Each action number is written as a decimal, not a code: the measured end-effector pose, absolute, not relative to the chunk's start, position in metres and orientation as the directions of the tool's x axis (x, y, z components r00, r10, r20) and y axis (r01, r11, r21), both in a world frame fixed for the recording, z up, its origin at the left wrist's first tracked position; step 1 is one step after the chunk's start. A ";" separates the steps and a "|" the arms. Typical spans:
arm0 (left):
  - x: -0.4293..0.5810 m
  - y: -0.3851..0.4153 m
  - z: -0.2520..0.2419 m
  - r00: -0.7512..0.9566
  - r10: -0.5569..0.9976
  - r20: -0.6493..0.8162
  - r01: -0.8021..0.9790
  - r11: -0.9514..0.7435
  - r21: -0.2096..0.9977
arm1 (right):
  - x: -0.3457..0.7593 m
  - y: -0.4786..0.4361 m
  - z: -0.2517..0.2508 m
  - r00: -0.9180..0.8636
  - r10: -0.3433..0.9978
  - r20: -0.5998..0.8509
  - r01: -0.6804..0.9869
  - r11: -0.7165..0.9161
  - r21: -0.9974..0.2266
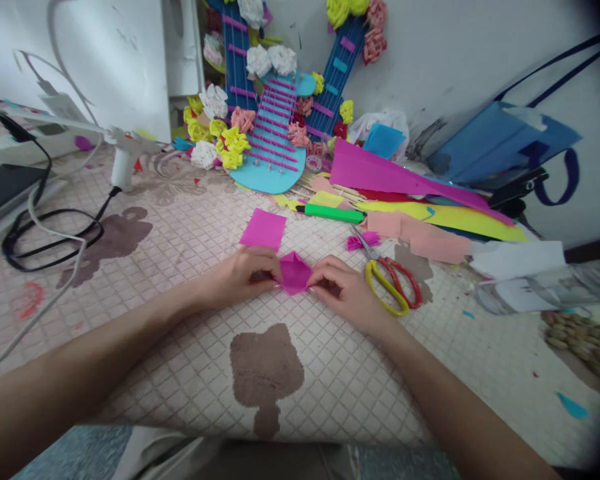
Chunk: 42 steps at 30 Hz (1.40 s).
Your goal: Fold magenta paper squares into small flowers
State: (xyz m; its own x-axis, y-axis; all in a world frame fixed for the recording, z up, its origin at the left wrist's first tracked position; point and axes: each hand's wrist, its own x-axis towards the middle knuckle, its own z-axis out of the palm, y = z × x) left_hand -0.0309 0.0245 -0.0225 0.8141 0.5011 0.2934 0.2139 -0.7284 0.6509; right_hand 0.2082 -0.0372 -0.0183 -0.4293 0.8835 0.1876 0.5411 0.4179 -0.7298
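Note:
Between my two hands is a small folded magenta paper [295,272], with creased flaps and a raised upper point. My left hand [257,272] pinches its left corner between thumb and fingers. The right corner is pinched the same way by my right hand [336,285]. Just behind my left hand lies a flat magenta paper square [264,229]. Scissors [394,283] with yellow and red handles rest beyond my right hand, their blades beside a crumpled magenta paper piece [363,241].
A green marker [334,213] and peach paper strips [420,237] lie behind the scissors. Paper-flower decorations [275,127] lean against the wall. On the left are a white glue gun [123,160] and looped black cable [55,263]; a clear plastic bottle [550,287] lies right.

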 end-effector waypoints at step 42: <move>-0.008 0.009 -0.035 0.606 0.725 0.326 0.463 -0.655 0.597 | 0.180 -0.039 -0.026 -0.284 0.931 0.228 0.683 0.363 -0.634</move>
State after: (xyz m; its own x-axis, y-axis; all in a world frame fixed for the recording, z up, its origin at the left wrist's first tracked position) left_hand -0.0076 0.0087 -0.0349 0.6060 0.7255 0.3262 0.4631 -0.6552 0.5969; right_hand 0.1795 -0.0385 -0.0263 -0.2835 0.9315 0.2280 0.6827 0.3630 -0.6341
